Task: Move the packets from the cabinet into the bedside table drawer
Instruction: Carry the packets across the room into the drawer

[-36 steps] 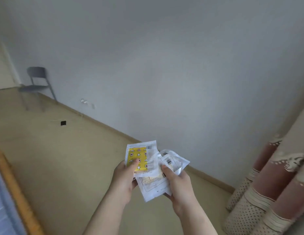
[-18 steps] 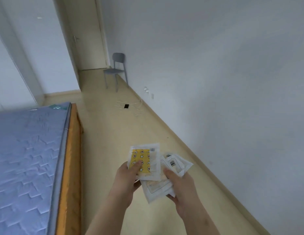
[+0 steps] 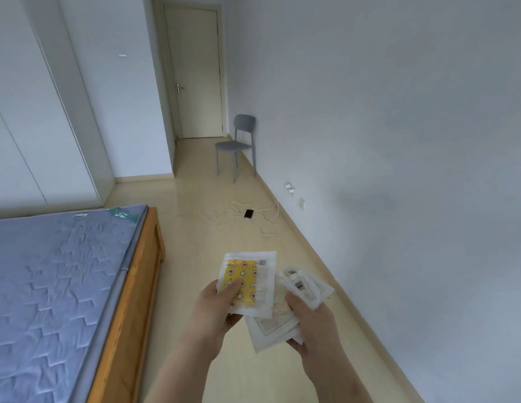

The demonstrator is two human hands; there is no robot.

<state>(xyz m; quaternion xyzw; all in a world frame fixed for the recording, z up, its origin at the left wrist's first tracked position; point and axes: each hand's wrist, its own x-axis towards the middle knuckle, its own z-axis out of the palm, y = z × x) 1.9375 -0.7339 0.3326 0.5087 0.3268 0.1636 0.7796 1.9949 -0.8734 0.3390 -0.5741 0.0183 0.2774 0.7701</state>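
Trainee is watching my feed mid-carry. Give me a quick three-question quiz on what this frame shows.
1. True or false: only the left hand holds packets.
2. What dark item lies on the floor ahead? A) a phone B) a shoe C) a cup
3. Fill in: the yellow packet sits under the ___ hand's thumb.
Key: 1 false, the right hand grips some too. 2 A. 3 left.
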